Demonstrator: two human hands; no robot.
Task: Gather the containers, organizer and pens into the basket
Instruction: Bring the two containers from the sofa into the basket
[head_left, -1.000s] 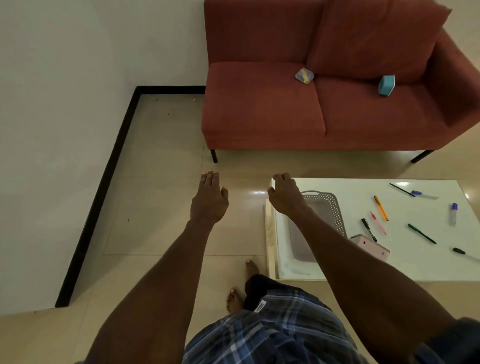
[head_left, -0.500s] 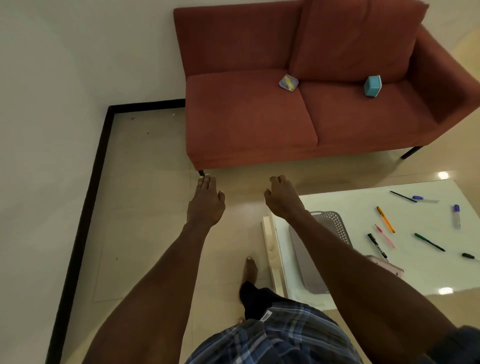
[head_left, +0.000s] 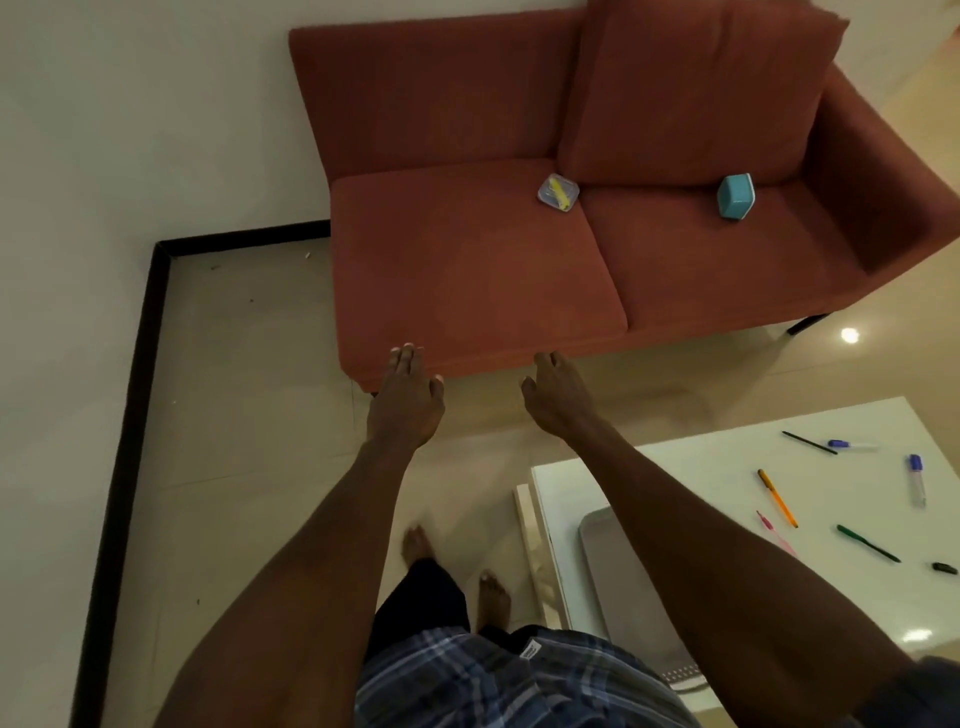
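Note:
Two containers lie on the red sofa's (head_left: 467, 270) seat: a clear one (head_left: 557, 192) with something yellow inside, near the middle seam, and a teal one (head_left: 735, 196) further right. The grey basket (head_left: 610, 566) stands on the white table (head_left: 701, 457), mostly hidden behind my right forearm. Several pens are scattered on the table, among them an orange pen (head_left: 777, 498) and a green pen (head_left: 867, 543). My left hand (head_left: 407, 400) and right hand (head_left: 557, 397) reach forward over the floor just short of the sofa's front edge, both holding nothing, fingers extended.
A white wall with a black skirting (head_left: 140, 374) closes the left side. Tiled floor lies between me and the sofa. The table's near-left corner (head_left: 530, 499) is beside my right leg. My bare feet (head_left: 415, 543) stand on the floor.
I have stepped closer to the sofa; it and the containers now appear larger and nearer. The table and basket have slid down to the lower right. Both hands stay empty.

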